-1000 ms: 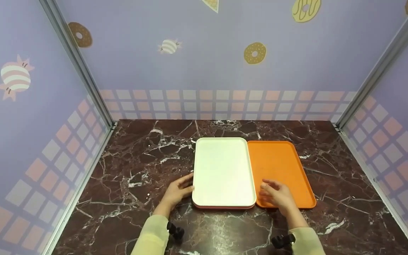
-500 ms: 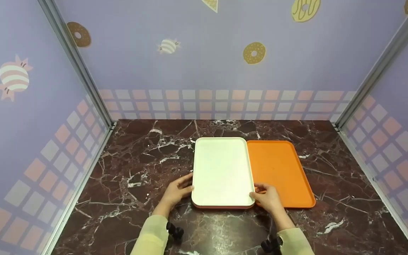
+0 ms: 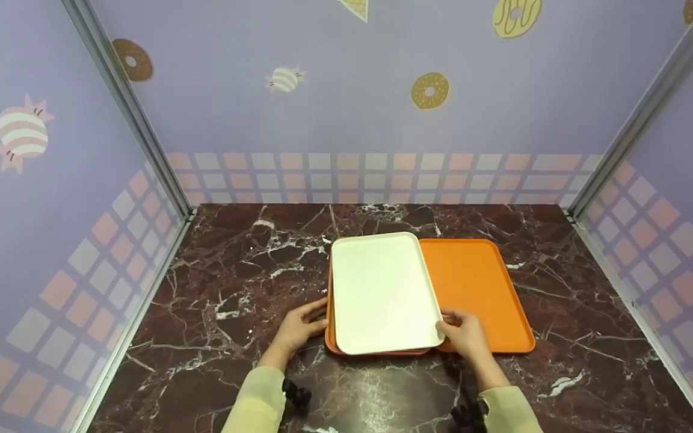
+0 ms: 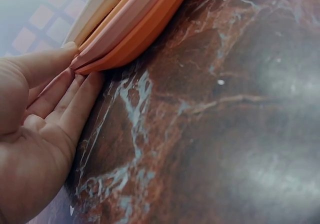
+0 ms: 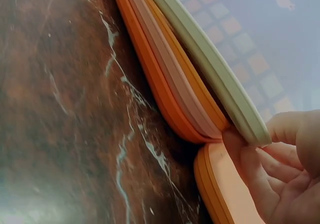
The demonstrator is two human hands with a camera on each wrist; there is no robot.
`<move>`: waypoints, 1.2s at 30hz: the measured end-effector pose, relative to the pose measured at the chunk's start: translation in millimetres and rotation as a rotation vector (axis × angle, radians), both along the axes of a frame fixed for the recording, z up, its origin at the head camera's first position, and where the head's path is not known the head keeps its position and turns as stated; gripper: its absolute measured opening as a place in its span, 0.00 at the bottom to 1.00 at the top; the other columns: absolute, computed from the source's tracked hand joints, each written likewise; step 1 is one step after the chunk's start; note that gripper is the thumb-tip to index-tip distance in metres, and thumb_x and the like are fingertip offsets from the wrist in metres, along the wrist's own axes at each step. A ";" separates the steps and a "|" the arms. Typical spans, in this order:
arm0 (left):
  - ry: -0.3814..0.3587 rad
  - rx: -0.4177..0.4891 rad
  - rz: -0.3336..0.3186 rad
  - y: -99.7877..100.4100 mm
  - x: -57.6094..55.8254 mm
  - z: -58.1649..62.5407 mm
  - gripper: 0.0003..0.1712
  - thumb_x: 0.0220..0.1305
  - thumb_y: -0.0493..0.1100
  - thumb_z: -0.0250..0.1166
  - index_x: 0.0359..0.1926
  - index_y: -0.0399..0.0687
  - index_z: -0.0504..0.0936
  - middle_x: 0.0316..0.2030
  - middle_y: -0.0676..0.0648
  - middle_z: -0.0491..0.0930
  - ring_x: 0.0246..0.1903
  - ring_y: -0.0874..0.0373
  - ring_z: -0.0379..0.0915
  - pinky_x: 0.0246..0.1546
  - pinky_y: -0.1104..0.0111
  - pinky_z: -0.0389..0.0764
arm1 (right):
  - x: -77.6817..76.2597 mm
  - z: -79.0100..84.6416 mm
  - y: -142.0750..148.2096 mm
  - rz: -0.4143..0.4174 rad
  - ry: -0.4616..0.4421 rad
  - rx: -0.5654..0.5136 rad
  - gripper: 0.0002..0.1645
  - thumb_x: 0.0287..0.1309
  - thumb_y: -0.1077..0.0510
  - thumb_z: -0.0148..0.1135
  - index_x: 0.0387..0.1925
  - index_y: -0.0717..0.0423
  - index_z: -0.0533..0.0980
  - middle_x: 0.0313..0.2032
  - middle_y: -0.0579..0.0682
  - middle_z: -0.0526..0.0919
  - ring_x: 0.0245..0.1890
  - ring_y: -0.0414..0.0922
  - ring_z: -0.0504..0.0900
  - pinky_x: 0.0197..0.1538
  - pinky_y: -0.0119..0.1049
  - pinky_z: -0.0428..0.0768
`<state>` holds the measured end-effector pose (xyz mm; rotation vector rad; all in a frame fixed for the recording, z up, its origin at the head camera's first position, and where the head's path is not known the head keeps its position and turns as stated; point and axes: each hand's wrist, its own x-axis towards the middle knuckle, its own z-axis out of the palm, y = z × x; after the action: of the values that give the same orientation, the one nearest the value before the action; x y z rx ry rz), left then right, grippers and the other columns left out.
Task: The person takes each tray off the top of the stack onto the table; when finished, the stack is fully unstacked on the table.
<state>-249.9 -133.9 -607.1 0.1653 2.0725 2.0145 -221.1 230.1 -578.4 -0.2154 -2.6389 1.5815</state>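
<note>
In the head view a white tray [image 3: 385,294] lies turned at a slight angle over a stack of trays. Its near right corner is pinched by my right hand [image 3: 467,334], thumb on top and fingers below. A gap shows there between the white tray and the stack in the right wrist view. Beneath are an orange tray [image 5: 175,49], a pink tray [image 5: 170,79] and a lower orange tray [image 5: 155,89]. Against the stack's left side, my left hand [image 3: 298,328] rests with its fingertips and thumb tip, fingers fairly straight.
Flat beside the stack on the right lies another orange tray [image 3: 473,288]. The dark marbled table [image 3: 250,258] carries everything. Patterned panels [image 3: 346,108] enclose the back and both sides, with metal posts at the corners.
My right hand has come in from over the right orange tray and grasped the white tray's corner. The white tray has swung right at its near end, baring the orange rim beneath. The left hand stays put.
</note>
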 end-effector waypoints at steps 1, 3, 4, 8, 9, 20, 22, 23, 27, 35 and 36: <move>0.001 -0.001 0.002 0.1 -0.2 -0.1 0.34 0.69 0.31 0.65 0.73 0.29 0.67 0.69 0.25 0.69 0.67 0.33 0.71 0.59 0.61 0.85 | -0.1 0.0 1.2 0.000 -0.008 -0.013 0.21 0.58 0.68 0.65 0.54 0.73 0.81 0.43 0.69 0.88 0.45 0.58 0.88 0.37 0.28 0.83; 0.003 -0.004 0.007 0.4 -0.1 -0.5 0.33 0.69 0.30 0.65 0.73 0.29 0.67 0.69 0.25 0.69 0.67 0.33 0.72 0.58 0.61 0.85 | -0.3 0.0 3.2 0.001 -0.019 -0.041 0.22 0.60 0.67 0.64 0.55 0.74 0.80 0.45 0.70 0.87 0.47 0.60 0.88 0.39 0.31 0.85; 0.010 -0.010 0.007 0.5 0.2 -0.5 0.33 0.69 0.30 0.65 0.72 0.29 0.67 0.69 0.25 0.69 0.67 0.33 0.72 0.58 0.62 0.85 | -0.2 0.3 4.2 0.002 -0.027 -0.061 0.22 0.61 0.67 0.64 0.57 0.74 0.79 0.46 0.71 0.87 0.47 0.60 0.88 0.39 0.33 0.86; 0.037 -0.041 0.002 1.1 1.9 0.3 0.32 0.69 0.30 0.63 0.72 0.30 0.68 0.69 0.26 0.70 0.68 0.33 0.70 0.59 0.62 0.84 | 0.0 -1.0 10.1 -0.007 -0.049 -0.153 0.23 0.66 0.67 0.61 0.60 0.74 0.76 0.47 0.73 0.86 0.44 0.56 0.89 0.38 0.33 0.86; 0.044 -0.054 0.004 1.2 2.2 0.4 0.32 0.69 0.30 0.63 0.72 0.30 0.68 0.69 0.26 0.70 0.68 0.33 0.70 0.60 0.63 0.84 | -0.2 -1.5 12.4 -0.010 -0.054 -0.171 0.23 0.66 0.66 0.60 0.61 0.74 0.75 0.47 0.73 0.86 0.43 0.55 0.90 0.38 0.32 0.86; 0.063 -0.152 0.016 1.3 2.8 1.7 0.32 0.70 0.32 0.64 0.73 0.32 0.69 0.69 0.28 0.71 0.69 0.34 0.70 0.62 0.57 0.82 | 1.9 -2.6 39.1 -0.095 -0.148 -0.360 0.29 0.74 0.57 0.58 0.68 0.72 0.69 0.49 0.62 0.85 0.35 0.38 0.84 0.37 0.30 0.85; 0.068 -0.167 0.019 1.1 3.1 1.7 0.32 0.69 0.33 0.65 0.72 0.32 0.69 0.69 0.28 0.71 0.69 0.35 0.69 0.63 0.55 0.81 | 5.2 -3.5 40.6 -0.098 -0.194 -0.428 0.32 0.76 0.55 0.57 0.71 0.71 0.66 0.51 0.60 0.83 0.37 0.39 0.84 0.39 0.31 0.86; 0.073 -0.174 0.017 0.9 3.3 1.8 0.33 0.69 0.33 0.65 0.72 0.32 0.69 0.69 0.28 0.71 0.69 0.35 0.69 0.64 0.54 0.81 | 7.4 -3.8 40.8 -0.093 -0.215 -0.463 0.33 0.76 0.54 0.56 0.72 0.71 0.64 0.53 0.60 0.81 0.38 0.39 0.84 0.40 0.32 0.87; 0.086 -0.173 0.017 0.8 4.2 2.0 0.33 0.69 0.32 0.65 0.72 0.30 0.69 0.68 0.27 0.71 0.69 0.34 0.69 0.65 0.53 0.80 | 16.8 -4.5 38.7 -0.063 -0.261 -0.575 0.38 0.76 0.53 0.55 0.74 0.73 0.57 0.55 0.59 0.80 0.43 0.40 0.85 0.46 0.34 0.87; 0.092 -0.155 0.017 2.0 4.2 2.6 0.33 0.68 0.31 0.65 0.72 0.29 0.68 0.68 0.27 0.71 0.69 0.33 0.69 0.65 0.54 0.80 | 34.6 -3.3 22.1 -0.060 -0.287 -0.679 0.46 0.71 0.60 0.61 0.78 0.68 0.47 0.49 0.53 0.80 0.41 0.42 0.87 0.50 0.41 0.89; 0.095 -0.158 0.017 2.1 4.2 2.6 0.33 0.68 0.32 0.65 0.71 0.29 0.68 0.68 0.27 0.72 0.69 0.33 0.69 0.65 0.54 0.79 | 36.5 -3.3 18.5 -0.072 -0.281 -0.684 0.47 0.70 0.61 0.62 0.78 0.66 0.47 0.49 0.53 0.80 0.41 0.42 0.87 0.51 0.42 0.89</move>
<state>-245.8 -131.8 -604.5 0.2192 2.2875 1.8756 -184.6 248.6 -581.7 -0.5861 -2.1011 2.5212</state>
